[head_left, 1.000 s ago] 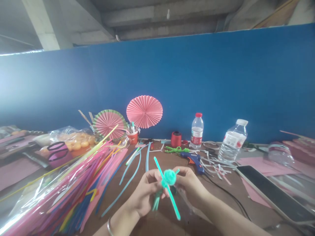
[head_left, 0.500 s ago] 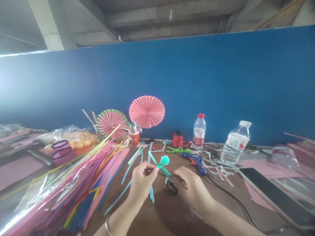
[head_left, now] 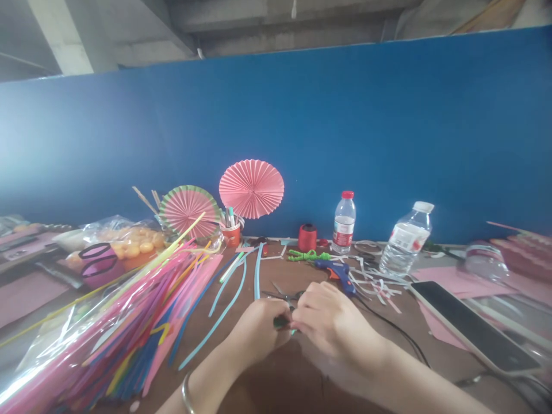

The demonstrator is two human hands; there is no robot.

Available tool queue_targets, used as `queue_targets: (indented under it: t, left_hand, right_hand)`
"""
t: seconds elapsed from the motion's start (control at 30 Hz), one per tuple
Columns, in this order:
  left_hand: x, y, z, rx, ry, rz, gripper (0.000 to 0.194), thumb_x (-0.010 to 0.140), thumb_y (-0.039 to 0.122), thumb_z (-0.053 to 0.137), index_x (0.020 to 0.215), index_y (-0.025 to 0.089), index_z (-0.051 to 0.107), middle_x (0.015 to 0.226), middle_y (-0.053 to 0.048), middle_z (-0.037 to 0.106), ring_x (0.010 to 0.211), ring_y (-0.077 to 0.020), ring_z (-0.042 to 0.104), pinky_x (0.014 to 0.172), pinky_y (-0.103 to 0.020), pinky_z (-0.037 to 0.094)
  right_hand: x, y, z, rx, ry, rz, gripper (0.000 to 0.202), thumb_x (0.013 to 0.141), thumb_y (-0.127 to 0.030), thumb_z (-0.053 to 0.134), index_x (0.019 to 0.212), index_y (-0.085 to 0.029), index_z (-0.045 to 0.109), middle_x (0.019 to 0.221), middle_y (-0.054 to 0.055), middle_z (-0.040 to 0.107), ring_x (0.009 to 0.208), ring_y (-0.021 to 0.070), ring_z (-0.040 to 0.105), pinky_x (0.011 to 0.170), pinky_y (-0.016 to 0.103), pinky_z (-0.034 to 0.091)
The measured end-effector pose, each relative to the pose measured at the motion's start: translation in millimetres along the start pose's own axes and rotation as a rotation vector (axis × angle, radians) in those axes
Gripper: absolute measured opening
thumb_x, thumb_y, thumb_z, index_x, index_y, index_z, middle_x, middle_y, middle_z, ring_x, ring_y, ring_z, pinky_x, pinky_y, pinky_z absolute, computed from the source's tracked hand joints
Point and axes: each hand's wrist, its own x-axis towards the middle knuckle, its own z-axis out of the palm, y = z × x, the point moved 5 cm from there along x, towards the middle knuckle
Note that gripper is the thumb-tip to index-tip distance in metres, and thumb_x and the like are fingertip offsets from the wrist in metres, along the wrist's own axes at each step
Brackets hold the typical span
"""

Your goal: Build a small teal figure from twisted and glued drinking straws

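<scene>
My left hand (head_left: pixel 264 326) and my right hand (head_left: pixel 321 322) meet low over the table, fingers pinched together. Between them they grip a green curled strip (head_left: pixel 294 332), of which only a small bit shows; the rest is covered by my fingers. Just beyond my fingertips lies a pair of scissors (head_left: pixel 282 293) with its blades apart, partly hidden by my right hand. Light-blue strips (head_left: pixel 257 270) lie on the table past my left hand. A blue glue gun (head_left: pixel 340 275) rests beyond my right hand, its cord running toward the right front.
At left lies a bundle of colourful strips (head_left: pixel 142 322) in clear plastic. Pleated paper fans (head_left: pixel 251 188) stand at the back near a cup of pens (head_left: pixel 232 234). Red thread spool (head_left: pixel 307 238), green cord (head_left: pixel 307 255), water bottles (head_left: pixel 344 224) and a phone (head_left: pixel 474 325) are farther right.
Both hands have drawn together and come lower, and the green curled strip, plainly visible before, is now mostly hidden in my fingers. The view has tilted slightly downward.
</scene>
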Motion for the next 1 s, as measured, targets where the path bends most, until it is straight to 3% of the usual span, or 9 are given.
queue_targets:
  t: [0.13,0.23,0.37,0.47,0.57,0.7,0.83,1.0]
  left_hand:
    - [-4.4,14.4,4.7,-0.110,-0.097,0.044,0.017,0.061,0.008,0.052,0.061,0.019,0.065,0.058,0.001,0.060,0.054,-0.0130,0.051,0.050,-0.020,0.034]
    - [-8.6,25.5,7.5,-0.277,-0.190,0.075,0.019,0.061,0.006,0.052,0.062,0.018,0.067,0.062,-0.001,0.065,0.058,-0.0144,0.056,0.054,-0.021,0.039]
    - [-13.9,32.6,5.8,-0.507,-0.323,0.029,0.014,0.062,0.010,0.057,0.064,0.016,0.068,0.063,-0.004,0.067,0.058,-0.0151,0.057,0.056,-0.023,0.042]
    - [-16.0,32.3,4.3,-0.683,-0.357,-0.025,0.004,0.063,0.016,0.063,0.061,0.016,0.067,0.065,-0.006,0.066,0.060,-0.0163,0.058,0.059,-0.026,0.044]
    - [-13.3,22.3,3.5,-0.829,-0.224,-0.076,0.007,0.061,0.021,0.067,0.058,0.016,0.063,0.065,-0.006,0.064,0.060,-0.0161,0.056,0.058,-0.027,0.044]
    - [-5.5,-2.1,-0.3,-1.122,0.126,-0.140,0.012,0.062,0.020,0.069,0.062,0.017,0.057,0.062,-0.001,0.060,0.056,-0.0123,0.054,0.056,-0.025,0.042]
    - [-1.6,-20.0,-5.0,-1.198,0.416,-0.211,0.012,0.065,0.018,0.067,0.063,0.017,0.055,0.059,0.003,0.060,0.058,-0.0094,0.054,0.061,-0.021,0.040]
    - [-2.4,-25.5,4.8,-1.261,0.514,-0.337,0.014,0.067,0.021,0.066,0.063,0.016,0.053,0.059,0.003,0.062,0.056,-0.0074,0.052,0.058,-0.018,0.038]
  right_hand:
    - [5.1,6.5,-23.6,0.076,0.036,0.084,0.016,0.077,-0.025,0.057,0.063,-0.022,0.064,0.068,0.000,0.056,0.068,0.0141,0.045,0.063,0.029,0.033]
    - [6.3,17.4,-26.7,0.342,-0.064,0.223,0.010,0.071,-0.025,0.064,0.062,-0.022,0.066,0.065,-0.001,0.058,0.064,0.0125,0.049,0.060,0.026,0.037]
    - [-3.3,38.4,-4.1,0.900,-0.296,0.508,0.008,0.065,-0.026,0.067,0.064,-0.019,0.068,0.061,-0.002,0.059,0.053,0.0097,0.049,0.049,0.021,0.036]
    - [-11.2,46.8,17.2,1.234,-0.355,0.638,0.011,0.061,-0.027,0.069,0.059,-0.016,0.067,0.052,-0.004,0.057,0.050,0.0086,0.046,0.051,0.021,0.034]
    - [-13.8,48.0,34.9,1.385,-0.318,0.703,0.015,0.058,-0.028,0.070,0.056,-0.014,0.065,0.049,-0.004,0.054,0.049,0.0082,0.044,0.052,0.021,0.034]
    - [-11.7,51.4,46.4,1.366,-0.016,0.784,0.021,0.061,-0.032,0.069,0.055,-0.014,0.060,0.051,-0.003,0.054,0.050,0.0094,0.046,0.053,0.022,0.036]
    - [-12.3,49.7,48.2,1.085,0.221,0.730,0.025,0.069,-0.034,0.062,0.056,-0.014,0.057,0.054,-0.002,0.051,0.051,0.0098,0.045,0.051,0.022,0.036]
    - [-20.0,37.2,45.7,0.618,0.356,0.542,0.024,0.077,-0.028,0.056,0.056,-0.016,0.055,0.062,0.001,0.052,0.060,0.0124,0.048,0.056,0.023,0.038]
